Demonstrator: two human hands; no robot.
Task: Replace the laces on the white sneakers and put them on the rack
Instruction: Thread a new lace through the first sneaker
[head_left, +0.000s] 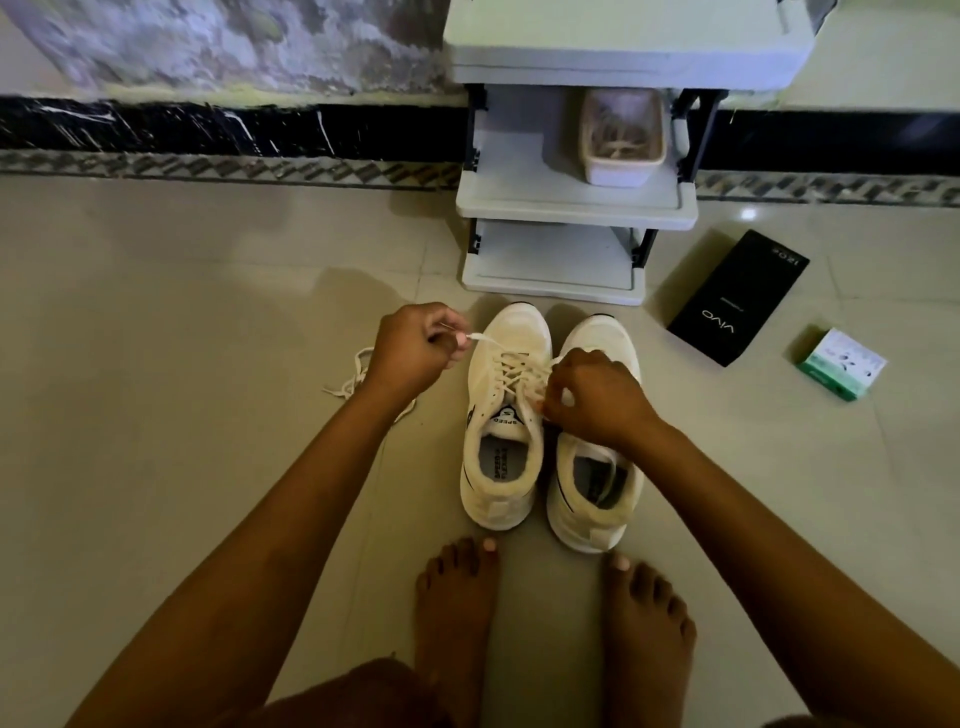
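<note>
Both bare forearms reach in from 7 and 5 o'clock toward centre, the left hand (410, 351) raised at 10 o'clock with its grip pinched closed, the right hand (597, 400) knuckles-up at 2 o'clock, fingers curled, above two bare feet (457, 603).

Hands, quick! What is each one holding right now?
Left hand: pinching one end of the lace on the left sneaker.
Right hand: fingers curled on the same lace, near the tongue.

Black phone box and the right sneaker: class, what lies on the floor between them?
Nothing: the head view shows bare floor tile between the black phone box and the right sneaker.
</note>
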